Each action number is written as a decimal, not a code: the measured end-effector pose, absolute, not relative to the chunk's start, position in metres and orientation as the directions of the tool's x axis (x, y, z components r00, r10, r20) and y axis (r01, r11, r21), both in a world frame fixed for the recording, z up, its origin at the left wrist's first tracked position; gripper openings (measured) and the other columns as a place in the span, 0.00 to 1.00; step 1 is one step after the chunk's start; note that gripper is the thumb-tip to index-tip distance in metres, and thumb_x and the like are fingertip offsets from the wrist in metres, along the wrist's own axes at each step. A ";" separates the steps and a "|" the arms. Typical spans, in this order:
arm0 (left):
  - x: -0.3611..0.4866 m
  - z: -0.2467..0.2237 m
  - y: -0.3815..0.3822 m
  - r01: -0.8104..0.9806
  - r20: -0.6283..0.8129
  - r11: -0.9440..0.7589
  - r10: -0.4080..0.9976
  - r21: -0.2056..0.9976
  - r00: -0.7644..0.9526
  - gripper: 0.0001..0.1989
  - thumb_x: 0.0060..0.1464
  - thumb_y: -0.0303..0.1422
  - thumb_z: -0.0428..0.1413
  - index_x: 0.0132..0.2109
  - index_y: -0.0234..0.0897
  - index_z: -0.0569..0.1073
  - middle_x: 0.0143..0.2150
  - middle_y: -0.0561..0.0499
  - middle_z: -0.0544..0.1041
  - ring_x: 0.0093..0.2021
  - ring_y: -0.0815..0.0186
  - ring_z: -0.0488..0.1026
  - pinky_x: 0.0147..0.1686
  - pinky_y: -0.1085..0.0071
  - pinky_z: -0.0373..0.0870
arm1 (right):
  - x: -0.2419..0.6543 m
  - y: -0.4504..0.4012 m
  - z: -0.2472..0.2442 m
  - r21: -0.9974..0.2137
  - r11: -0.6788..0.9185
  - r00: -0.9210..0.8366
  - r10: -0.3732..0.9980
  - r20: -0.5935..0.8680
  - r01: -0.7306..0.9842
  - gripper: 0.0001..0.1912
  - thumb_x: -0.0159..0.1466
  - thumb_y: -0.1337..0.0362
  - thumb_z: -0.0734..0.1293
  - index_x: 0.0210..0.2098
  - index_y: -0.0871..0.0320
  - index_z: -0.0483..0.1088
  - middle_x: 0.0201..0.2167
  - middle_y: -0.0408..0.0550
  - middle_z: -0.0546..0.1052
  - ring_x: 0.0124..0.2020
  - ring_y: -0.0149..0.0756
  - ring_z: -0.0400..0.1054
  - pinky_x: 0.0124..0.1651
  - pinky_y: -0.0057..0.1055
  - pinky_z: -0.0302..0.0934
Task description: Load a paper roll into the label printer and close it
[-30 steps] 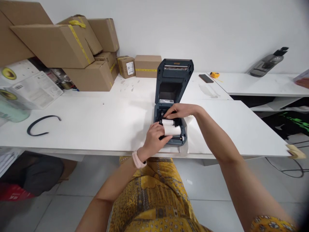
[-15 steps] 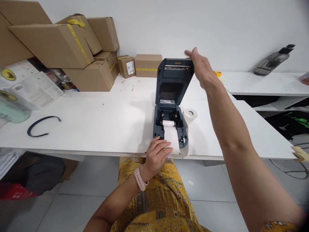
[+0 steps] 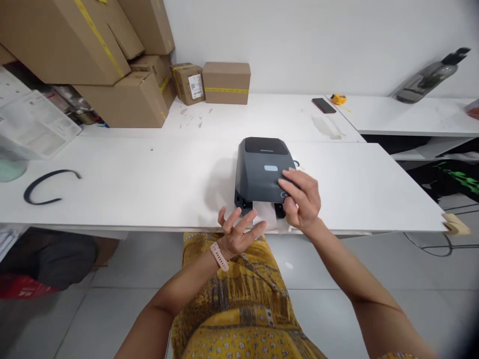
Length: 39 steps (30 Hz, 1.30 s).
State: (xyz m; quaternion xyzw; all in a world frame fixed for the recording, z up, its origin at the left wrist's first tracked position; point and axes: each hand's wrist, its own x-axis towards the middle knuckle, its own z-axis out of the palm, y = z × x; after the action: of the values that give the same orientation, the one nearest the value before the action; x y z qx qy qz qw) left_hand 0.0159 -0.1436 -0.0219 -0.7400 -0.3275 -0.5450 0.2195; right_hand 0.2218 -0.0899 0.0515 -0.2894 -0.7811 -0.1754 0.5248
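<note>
A dark grey label printer point(image 3: 262, 164) sits near the table's front edge, its lid lowered almost fully, with a gap along the front. My right hand point(image 3: 301, 197) grips the lid's front right corner, fingers on top and thumb at the edge. From the gap a white label strip point(image 3: 264, 213) hangs over the table edge. Just in front of it my left hand point(image 3: 239, 234) is open, fingers spread and close to the strip; whether they touch it I cannot tell. The printer's inside is mostly covered by the lid.
Cardboard boxes point(image 3: 112, 99) are stacked at the back left, and a small box point(image 3: 227, 85) stands by the wall. A black headband point(image 3: 45, 184) lies at left. Back right are a phone point(image 3: 324, 105), a yellow tape measure point(image 3: 339, 99) and a spray bottle point(image 3: 426, 80).
My right hand has brought the raised lid down and forward over the printer. My left hand has lifted off the label strip and spread its fingers. The view has shifted slightly.
</note>
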 end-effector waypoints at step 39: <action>0.020 -0.004 -0.137 0.650 0.892 -0.727 0.421 0.221 0.168 0.17 0.67 0.39 0.58 0.59 0.38 0.76 0.52 0.40 0.79 0.64 0.53 0.70 0.65 0.54 0.67 | 0.189 -0.143 0.027 -0.537 0.523 0.123 0.631 0.766 0.662 0.23 0.73 0.70 0.56 0.51 0.47 0.80 0.49 0.44 0.85 0.57 0.44 0.79 0.70 0.56 0.57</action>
State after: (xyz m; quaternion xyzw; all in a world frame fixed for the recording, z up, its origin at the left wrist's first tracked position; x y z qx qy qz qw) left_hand 0.0199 -0.1369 -0.0039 -0.7567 -0.3538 -0.5394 0.1063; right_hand 0.1893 -0.1425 0.0269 -0.4884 -0.6619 -0.0137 0.5684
